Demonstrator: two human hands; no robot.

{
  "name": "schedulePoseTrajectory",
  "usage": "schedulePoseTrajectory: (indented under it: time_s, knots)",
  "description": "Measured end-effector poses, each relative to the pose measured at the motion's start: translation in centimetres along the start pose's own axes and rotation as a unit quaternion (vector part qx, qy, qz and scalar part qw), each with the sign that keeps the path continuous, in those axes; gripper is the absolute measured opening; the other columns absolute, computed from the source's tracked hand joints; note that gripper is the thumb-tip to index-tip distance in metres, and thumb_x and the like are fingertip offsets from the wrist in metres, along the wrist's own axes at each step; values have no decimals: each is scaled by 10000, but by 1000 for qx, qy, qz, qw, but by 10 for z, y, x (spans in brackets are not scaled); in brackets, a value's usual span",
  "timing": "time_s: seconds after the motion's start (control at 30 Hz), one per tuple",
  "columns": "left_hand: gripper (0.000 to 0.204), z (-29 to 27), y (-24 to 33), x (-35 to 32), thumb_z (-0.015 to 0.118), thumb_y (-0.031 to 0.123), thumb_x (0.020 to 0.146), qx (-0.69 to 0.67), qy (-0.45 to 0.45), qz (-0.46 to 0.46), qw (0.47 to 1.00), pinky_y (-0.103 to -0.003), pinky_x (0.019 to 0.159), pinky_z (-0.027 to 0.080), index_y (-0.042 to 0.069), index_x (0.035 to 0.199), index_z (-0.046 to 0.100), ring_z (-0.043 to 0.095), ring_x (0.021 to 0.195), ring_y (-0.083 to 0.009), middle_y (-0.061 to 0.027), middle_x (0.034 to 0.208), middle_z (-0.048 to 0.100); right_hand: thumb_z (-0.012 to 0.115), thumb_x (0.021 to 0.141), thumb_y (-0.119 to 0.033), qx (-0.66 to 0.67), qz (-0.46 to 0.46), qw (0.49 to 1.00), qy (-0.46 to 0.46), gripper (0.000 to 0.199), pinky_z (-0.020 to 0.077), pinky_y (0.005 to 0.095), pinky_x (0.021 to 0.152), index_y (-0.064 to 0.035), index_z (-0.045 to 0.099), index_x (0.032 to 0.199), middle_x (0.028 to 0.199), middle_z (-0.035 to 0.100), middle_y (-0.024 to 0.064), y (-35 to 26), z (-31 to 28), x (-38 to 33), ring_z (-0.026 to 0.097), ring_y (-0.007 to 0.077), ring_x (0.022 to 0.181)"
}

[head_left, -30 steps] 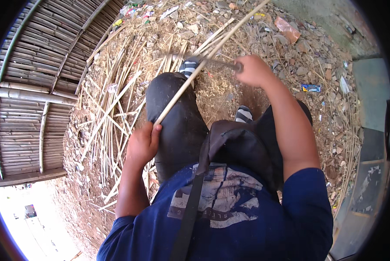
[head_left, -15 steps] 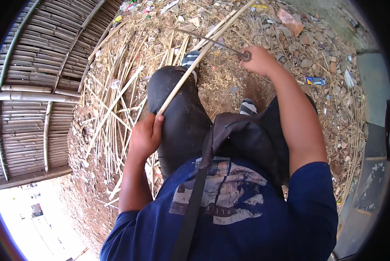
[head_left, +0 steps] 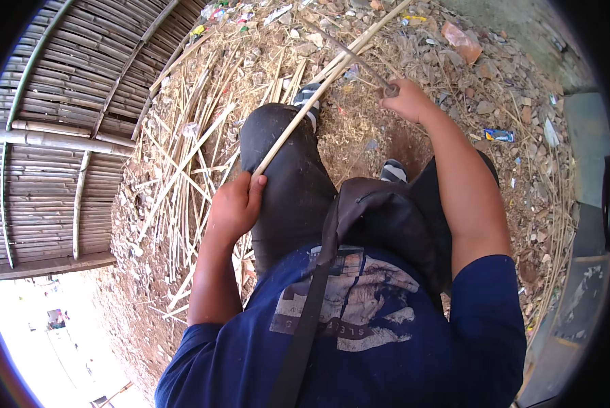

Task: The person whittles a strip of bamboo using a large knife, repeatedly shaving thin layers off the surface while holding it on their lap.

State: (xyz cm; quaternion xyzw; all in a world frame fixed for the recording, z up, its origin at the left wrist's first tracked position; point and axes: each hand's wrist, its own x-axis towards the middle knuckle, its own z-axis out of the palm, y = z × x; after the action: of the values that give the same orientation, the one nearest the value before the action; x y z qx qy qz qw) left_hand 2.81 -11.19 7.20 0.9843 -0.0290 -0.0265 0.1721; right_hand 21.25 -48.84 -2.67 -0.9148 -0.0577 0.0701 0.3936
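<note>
left hand (head_left: 235, 207) around pale strip (head_left: 291, 129); right hand (head_left: 408, 102) around probable knife (head_left: 374, 74)

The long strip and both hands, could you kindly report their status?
Left hand gripping strip at near end. Right hand holding blade. Blade crosses strip in view, contact unclear. Loose strips lying at left.

A short row of pale capital letters (head_left: 349, 328), upside down in this view and only partly legible, runs along the dark band of the grey print (head_left: 379, 299) on the navy T-shirt (head_left: 386, 370). Pale lettering on the small blue packet (head_left: 499, 135) on the ground (head_left: 481, 163) is too small to read.
</note>
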Motion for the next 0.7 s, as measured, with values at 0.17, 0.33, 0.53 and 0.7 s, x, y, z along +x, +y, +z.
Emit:
schedulePoseTrajectory:
  time_s: [0.17, 0.33, 0.53, 0.7]
  knots:
    - [434, 3, -5, -2, 568, 376, 1008, -3, 7, -17, 1000, -523, 615, 441, 14, 773, 529, 604, 682, -468, -244, 674, 593, 706, 739, -263, -48, -12, 998, 26, 450, 530, 421, 804, -33, 705, 1126, 969, 709, 206, -39, -19, -19, 687, 342, 906]
    - [468, 6, -7, -1, 627, 410, 968, -14, 8, -13, 1000, -510, 596, 446, 11, 746, 527, 610, 657, -449, -238, 664, 594, 754, 768, -285, -115, -89, 984, -103, 478, 526, 392, 846, 5, 677, 1140, 1019, 717, 187, -53, -17, -18, 690, 325, 935]
    - [543, -8, 7, 4, 690, 511, 898, 4, -35, -23, 999, -476, 600, 466, 10, 738, 555, 625, 634, -403, -190, 632, 595, 747, 776, -289, -28, 12, 999, -20, 460, 522, 388, 823, -10, 692, 1138, 960, 716, 162, -24, -21, -3, 693, 287, 910]
    - [543, -8, 4, 0, 694, 512, 893, 23, -35, -41, 998, -474, 609, 478, 5, 746, 563, 634, 652, -405, -195, 652, 609, 760, 769, -275, -170, -108, 971, -132, 338, 498, 382, 735, -28, 699, 991, 835, 703, 88, -78, -8, -21, 666, 247, 788]
